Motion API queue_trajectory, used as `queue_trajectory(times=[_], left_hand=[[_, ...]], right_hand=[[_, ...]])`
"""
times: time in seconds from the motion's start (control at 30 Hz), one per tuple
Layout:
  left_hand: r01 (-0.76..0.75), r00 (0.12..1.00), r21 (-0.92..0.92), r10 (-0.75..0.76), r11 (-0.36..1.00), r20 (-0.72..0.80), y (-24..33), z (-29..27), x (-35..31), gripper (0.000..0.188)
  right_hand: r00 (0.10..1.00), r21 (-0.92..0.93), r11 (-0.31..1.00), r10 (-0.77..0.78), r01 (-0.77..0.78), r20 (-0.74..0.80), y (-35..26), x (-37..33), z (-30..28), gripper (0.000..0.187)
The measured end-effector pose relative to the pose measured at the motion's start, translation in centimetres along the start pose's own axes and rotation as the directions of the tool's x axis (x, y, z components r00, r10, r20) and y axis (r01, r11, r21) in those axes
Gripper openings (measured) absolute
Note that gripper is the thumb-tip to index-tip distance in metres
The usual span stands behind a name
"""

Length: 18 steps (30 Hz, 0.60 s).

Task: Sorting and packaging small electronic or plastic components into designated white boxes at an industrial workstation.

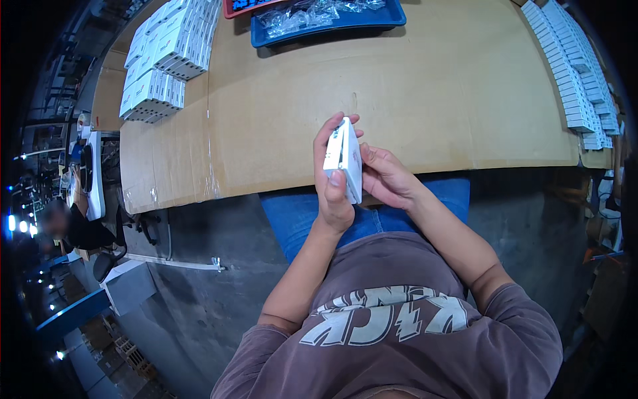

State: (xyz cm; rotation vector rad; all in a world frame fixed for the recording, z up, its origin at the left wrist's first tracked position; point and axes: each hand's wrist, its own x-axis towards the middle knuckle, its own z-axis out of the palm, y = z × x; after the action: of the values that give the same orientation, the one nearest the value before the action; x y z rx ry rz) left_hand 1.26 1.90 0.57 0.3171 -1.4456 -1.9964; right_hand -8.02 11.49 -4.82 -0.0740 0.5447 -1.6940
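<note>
Left hand [334,205] grips the white box [353,159], centre picture, at the table's [425,113] six o'clock edge; gentle, steady pressure should spare its sides. Right hand [391,178] curls alongside, contact unclear. White cartons [166,56] at ten o'clock, blue tray [332,33] at twelve, small boxes [565,73] at two, all well apart.

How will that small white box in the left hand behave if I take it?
The white box will probably feel stiff, since its edges look straight within the left hand. It's likely light: fingers and thumb seem enough to hold it. What looks like a dark gap along one edge suggests a flap might shift if squeezed.
</note>
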Motion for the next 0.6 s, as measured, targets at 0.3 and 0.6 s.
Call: queue_trajectory(times=[0.3, 0.6], left_hand=[[-0.122, 0.993, 0.178, 0.12, 0.976, 0.019, -1.1, -0.3, 0.1, 0.096], [-0.164, 0.986, 0.496, 0.161, 0.852, 0.05, -2.8, -1.8, -0.4, 0.105]], right_hand=[[0.98, -0.219, 0.975, -0.079, 0.038, -0.183, -0.6, 0.1, 0.7, 0.043], [0.948, -0.371, 0.927, -0.17, 0.061, -0.268, -1.6, -1.2, 5.7, 0.047]])
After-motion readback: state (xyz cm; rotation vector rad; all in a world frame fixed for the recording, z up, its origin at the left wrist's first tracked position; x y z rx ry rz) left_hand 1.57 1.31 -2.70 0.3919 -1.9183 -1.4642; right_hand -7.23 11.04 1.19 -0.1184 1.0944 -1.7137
